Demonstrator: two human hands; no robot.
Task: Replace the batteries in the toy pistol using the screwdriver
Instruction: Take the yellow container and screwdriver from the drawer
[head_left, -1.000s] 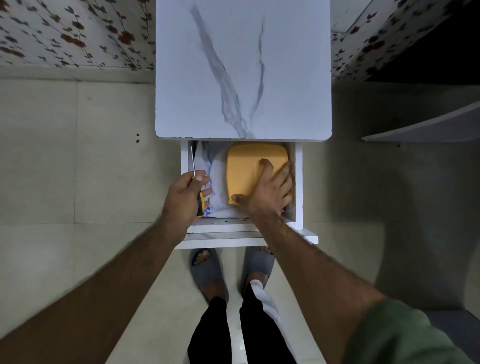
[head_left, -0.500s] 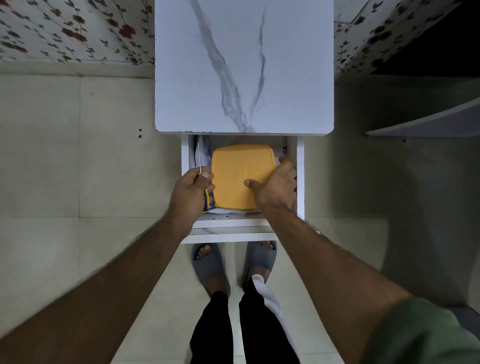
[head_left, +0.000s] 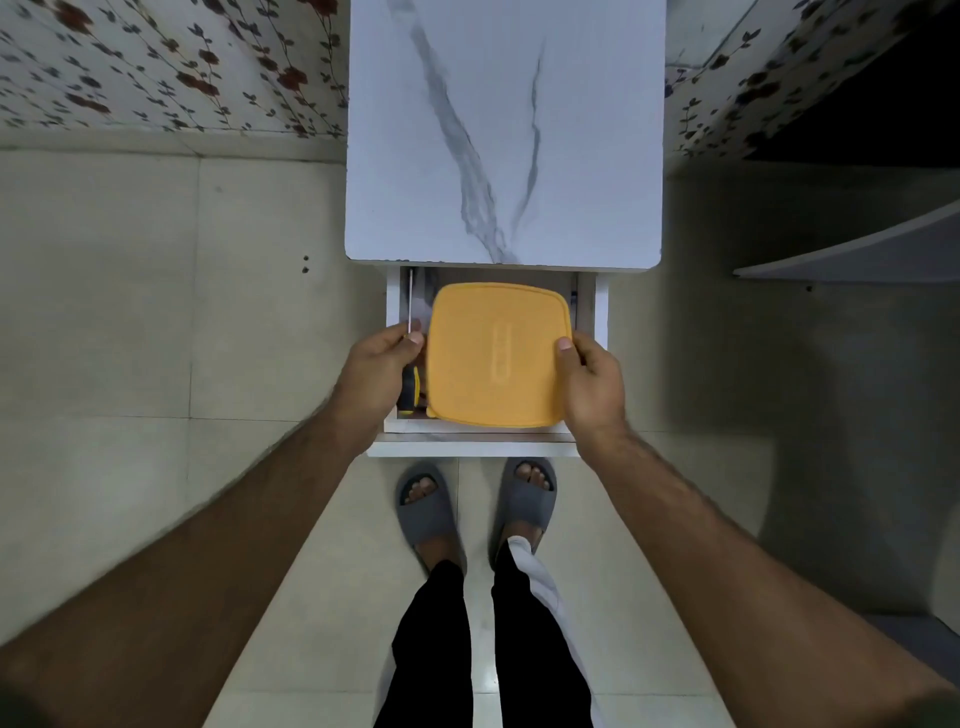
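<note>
The yellow box (head_left: 498, 355) has come up out of the open drawer (head_left: 600, 312) since a moment ago. One second back, the right hand lay flat on top of its lid, low in the drawer and off to the right side. Now the box sits higher and more in the middle, and it looks bigger to the camera. This likely means the person is lifting it out to open it. The toy pistol cannot be seen anywhere, and no batteries show either, so they may be inside the box, but that is only a guess. The task looks like it is just starting, with no screws turned yet. The right hand (head_left: 592, 382) now holds the right edge of the box, with the thumb on top of the lid and the other fingers hidden under it. The left hand (head_left: 376, 374) is beside the left edge of the box. Its fingers are curled around the screwdriver (head_left: 409, 364), with the dark handle showing below the thumb and the thin metal shaft sticking up past the knuckles. Whether that hand also helps hold the box is hard to tell. Both arms reach forward and down over the drawer, below the white marble bench (head_left: 504, 130).
</note>
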